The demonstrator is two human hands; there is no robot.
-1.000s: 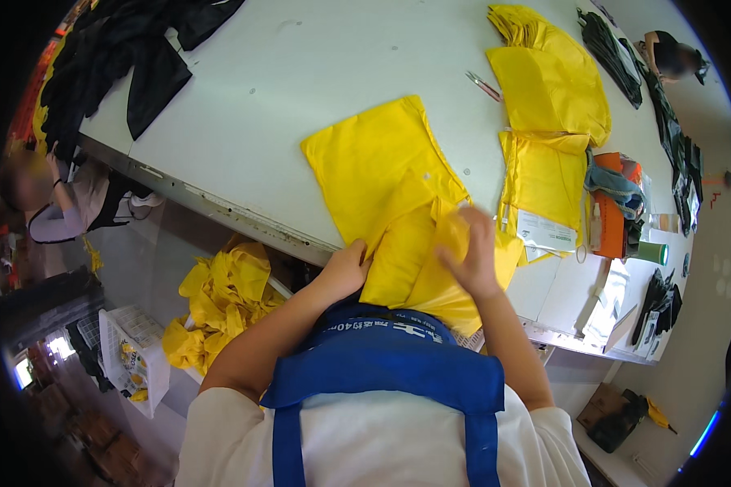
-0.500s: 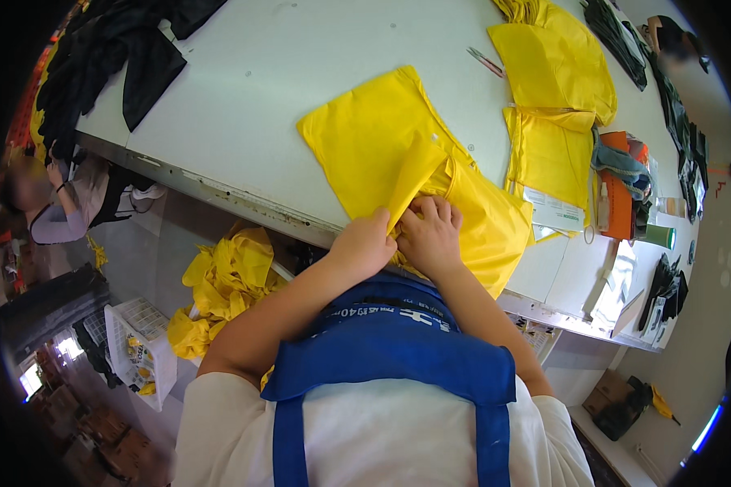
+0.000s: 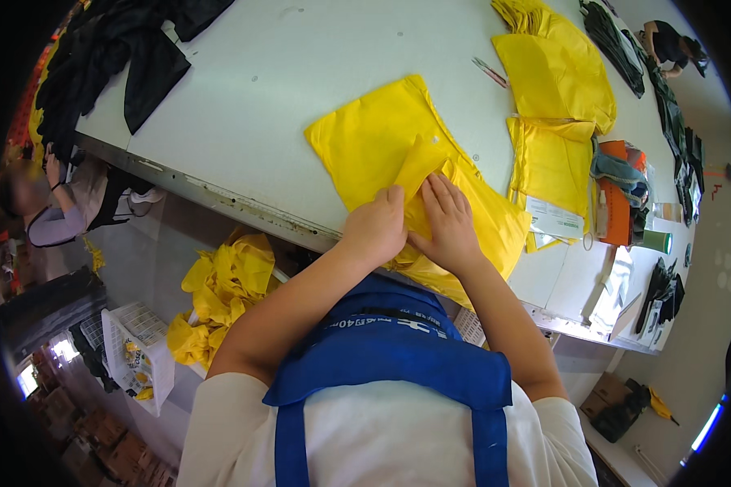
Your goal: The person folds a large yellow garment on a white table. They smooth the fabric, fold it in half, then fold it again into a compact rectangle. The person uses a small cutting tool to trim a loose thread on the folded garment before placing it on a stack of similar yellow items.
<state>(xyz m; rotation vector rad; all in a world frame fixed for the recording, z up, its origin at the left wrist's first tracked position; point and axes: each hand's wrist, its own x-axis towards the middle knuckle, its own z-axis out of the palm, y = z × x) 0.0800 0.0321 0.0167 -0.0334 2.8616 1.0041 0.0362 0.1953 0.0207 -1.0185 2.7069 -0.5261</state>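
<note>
A shiny yellow piece of fabric [image 3: 365, 134], folded and with a small pale dot like a snap near one edge, lies on the white table in front of me. My left hand [image 3: 378, 226] is closed on a raised fold of it. Beside that, my right hand [image 3: 449, 223] rests on the fabric with its fingers stretched out and close together. The thumb of the right hand points toward the left hand. Part of the fabric's near edge drops over the table's rim. What lies beneath the left fingers is hidden.
Stacked yellow fabric [image 3: 552, 77] lies at the far right, with small snips [image 3: 490, 73] beside it. An orange box [image 3: 615, 207] stands farther right. Black cloth [image 3: 97, 65] covers the far left. Below the table are a yellow heap [image 3: 227, 284] and a white basket [image 3: 164, 369]. Two people are nearby.
My right hand has gone from curled fingers gripping the fabric to a flatter hand laid on it. My left hand has moved slightly up and right, still holding the fold.
</note>
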